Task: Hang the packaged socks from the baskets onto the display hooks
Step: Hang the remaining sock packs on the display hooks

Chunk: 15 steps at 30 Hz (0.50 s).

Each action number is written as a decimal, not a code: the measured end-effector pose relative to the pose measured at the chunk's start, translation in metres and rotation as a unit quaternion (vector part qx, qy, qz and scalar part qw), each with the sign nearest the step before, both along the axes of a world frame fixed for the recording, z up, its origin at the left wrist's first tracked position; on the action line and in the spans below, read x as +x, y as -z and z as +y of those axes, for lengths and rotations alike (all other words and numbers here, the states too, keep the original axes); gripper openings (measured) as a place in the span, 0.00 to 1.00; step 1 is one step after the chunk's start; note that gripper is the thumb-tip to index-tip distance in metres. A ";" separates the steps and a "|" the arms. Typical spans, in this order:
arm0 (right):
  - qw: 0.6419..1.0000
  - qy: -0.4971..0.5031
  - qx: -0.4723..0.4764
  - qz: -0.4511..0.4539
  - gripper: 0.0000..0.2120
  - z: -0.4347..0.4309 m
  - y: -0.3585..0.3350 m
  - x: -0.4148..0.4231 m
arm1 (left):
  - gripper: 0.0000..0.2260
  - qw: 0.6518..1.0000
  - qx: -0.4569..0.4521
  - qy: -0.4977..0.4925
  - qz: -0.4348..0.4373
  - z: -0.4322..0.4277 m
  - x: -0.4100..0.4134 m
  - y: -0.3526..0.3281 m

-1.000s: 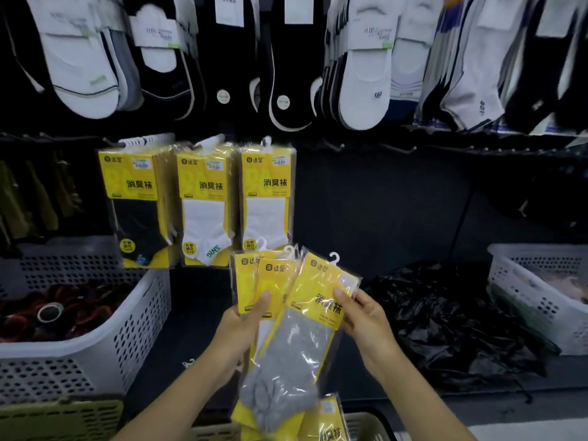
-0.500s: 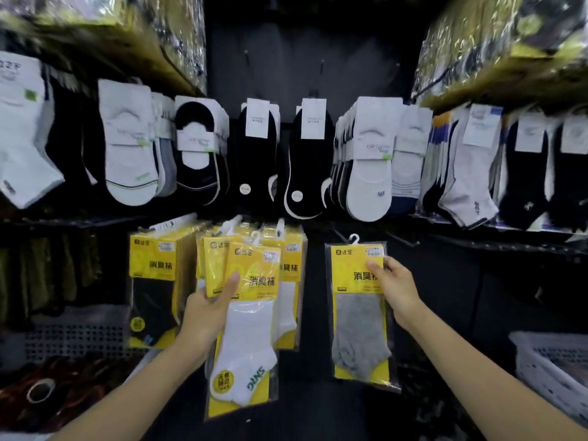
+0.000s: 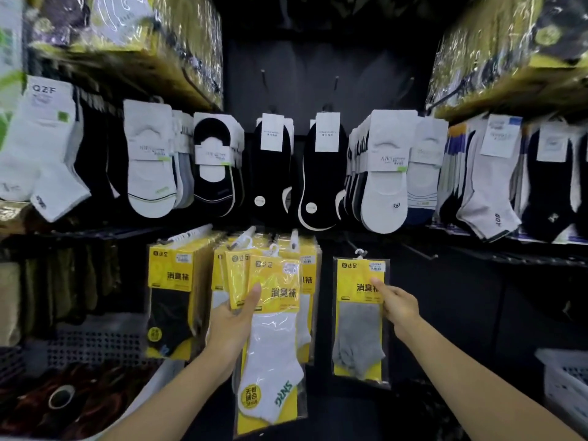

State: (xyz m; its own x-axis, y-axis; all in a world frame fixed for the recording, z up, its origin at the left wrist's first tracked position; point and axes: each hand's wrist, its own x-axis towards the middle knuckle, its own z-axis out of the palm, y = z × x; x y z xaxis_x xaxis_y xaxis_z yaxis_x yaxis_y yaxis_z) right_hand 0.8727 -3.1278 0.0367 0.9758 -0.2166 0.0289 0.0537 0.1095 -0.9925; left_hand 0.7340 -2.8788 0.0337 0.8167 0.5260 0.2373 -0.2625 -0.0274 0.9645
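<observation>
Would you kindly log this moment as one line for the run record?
phase: hanging socks | left hand: grips white sock packs | right hand: touches gray sock pack, hanging upright | right grip: unclear
</observation>
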 end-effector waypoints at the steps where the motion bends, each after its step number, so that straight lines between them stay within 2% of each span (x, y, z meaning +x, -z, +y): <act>1: 1.000 0.021 -0.008 0.008 0.11 -0.001 0.005 0.000 | 0.08 1.000 0.004 -0.001 0.003 -0.003 0.000 0.000; 4: 0.990 0.116 -0.065 0.037 0.11 -0.006 0.014 -0.007 | 0.09 1.000 0.009 0.024 0.011 -0.010 0.001 0.004; 6: 0.987 0.129 -0.087 0.035 0.11 -0.005 0.012 -0.019 | 0.10 0.999 0.001 0.040 0.013 -0.018 0.001 0.006; 9: 0.996 -0.041 -0.073 -0.024 0.13 0.007 0.002 -0.049 | 0.08 0.998 -0.009 0.055 0.021 -0.035 0.000 0.008; 11: 0.982 -0.159 -0.094 -0.045 0.15 0.016 -0.002 -0.071 | 0.08 0.996 -0.024 0.080 0.027 -0.048 0.002 0.009; 13: 0.972 -0.198 -0.111 -0.057 0.13 0.024 0.000 -0.085 | 0.09 0.994 -0.045 0.094 0.032 -0.061 0.003 0.010; 15: 0.977 -0.177 -0.095 -0.069 0.13 0.026 0.002 -0.091 | 0.11 0.992 -0.061 0.099 0.041 -0.072 0.004 0.010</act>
